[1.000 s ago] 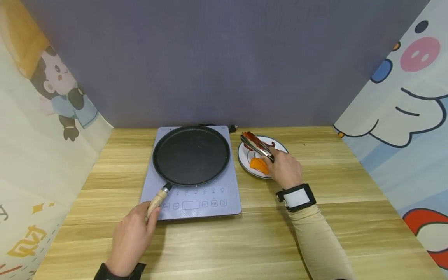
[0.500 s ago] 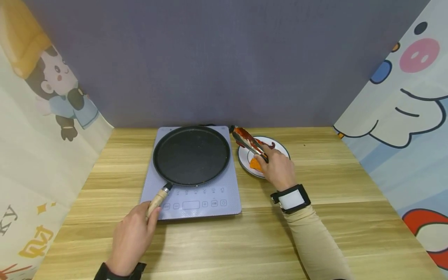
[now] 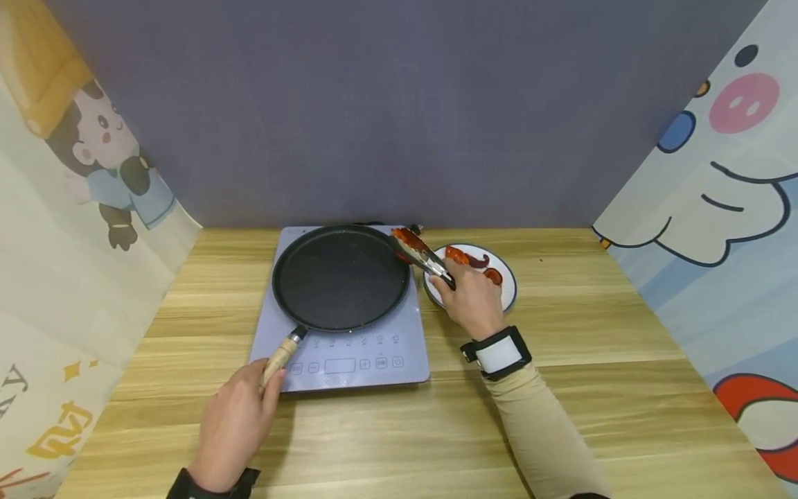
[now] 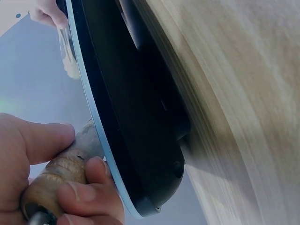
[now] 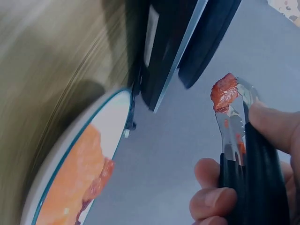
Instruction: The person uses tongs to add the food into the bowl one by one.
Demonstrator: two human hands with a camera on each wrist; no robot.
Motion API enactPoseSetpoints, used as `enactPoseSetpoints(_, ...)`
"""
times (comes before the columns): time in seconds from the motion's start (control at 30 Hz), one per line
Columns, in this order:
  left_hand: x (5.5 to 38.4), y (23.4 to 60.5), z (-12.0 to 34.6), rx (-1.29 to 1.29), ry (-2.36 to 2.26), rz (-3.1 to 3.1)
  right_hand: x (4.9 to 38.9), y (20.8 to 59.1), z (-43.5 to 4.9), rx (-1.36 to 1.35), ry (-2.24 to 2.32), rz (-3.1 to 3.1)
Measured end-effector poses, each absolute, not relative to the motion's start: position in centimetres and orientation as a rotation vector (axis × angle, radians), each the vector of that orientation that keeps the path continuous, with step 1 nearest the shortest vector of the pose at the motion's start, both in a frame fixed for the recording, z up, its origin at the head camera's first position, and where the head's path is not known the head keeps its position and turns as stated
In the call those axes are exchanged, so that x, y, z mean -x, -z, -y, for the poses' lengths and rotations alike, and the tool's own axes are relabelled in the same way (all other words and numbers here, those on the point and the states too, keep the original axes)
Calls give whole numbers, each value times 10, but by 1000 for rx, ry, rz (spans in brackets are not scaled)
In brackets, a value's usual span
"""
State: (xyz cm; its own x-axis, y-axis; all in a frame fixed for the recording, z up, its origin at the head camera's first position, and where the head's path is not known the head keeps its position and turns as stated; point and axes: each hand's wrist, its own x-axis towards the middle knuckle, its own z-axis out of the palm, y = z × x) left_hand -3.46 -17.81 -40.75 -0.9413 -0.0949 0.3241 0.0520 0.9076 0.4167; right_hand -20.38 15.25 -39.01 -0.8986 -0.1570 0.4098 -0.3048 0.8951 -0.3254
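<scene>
My left hand [image 3: 233,423] grips the wooden handle [image 3: 283,353] of a flat black frying pan [image 3: 339,277]. The left wrist view shows thumb and fingers wrapped round that handle [image 4: 65,168]. In my right hand [image 3: 475,298] is a pair of tongs [image 3: 433,265] with dark grips. A reddish piece of food [image 5: 225,93] is caught at the tongs' tips, over the pan's right rim. Below the right hand lies a white plate [image 3: 510,287] with a blue rim. On it are a red piece [image 3: 456,255], a dark curled piece [image 3: 479,261] and a round reddish slice [image 3: 493,276]; an orange piece [image 5: 70,173] shows in the right wrist view.
The pan sits on a pale induction cooker [image 3: 349,378] with touch buttons along its front. A black plug [image 3: 416,229] lies behind its right corner. A grey wall [image 3: 399,118] closes the back of the wooden table [image 3: 623,388], with cartoon-printed sheets on both sides.
My right hand has moved left from above the plate, carrying the tongs and the reddish piece to the pan's right rim. The left hand and pan have stayed put.
</scene>
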Motion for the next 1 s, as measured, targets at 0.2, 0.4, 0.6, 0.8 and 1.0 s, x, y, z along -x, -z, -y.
enactPoseSetpoints(0.2,35,410,179,-19,616,2711,205,388,-136,-394,-571,2668)
enactPoseSetpoints(0.4,35,411,179,-10,623,2688,206,387,-127,-425,-577,2675)
enactPoseSetpoints(0.6,37,409,180,-25,620,2724,207,387,-124,-428,-578,2676)
enactPoseSetpoints(0.8,38,408,180,-26,609,2720,208,388,-115,-459,-585,2709)
enactPoseSetpoints(1.0,37,408,180,-32,612,2721,212,388,-104,-537,-537,2719)
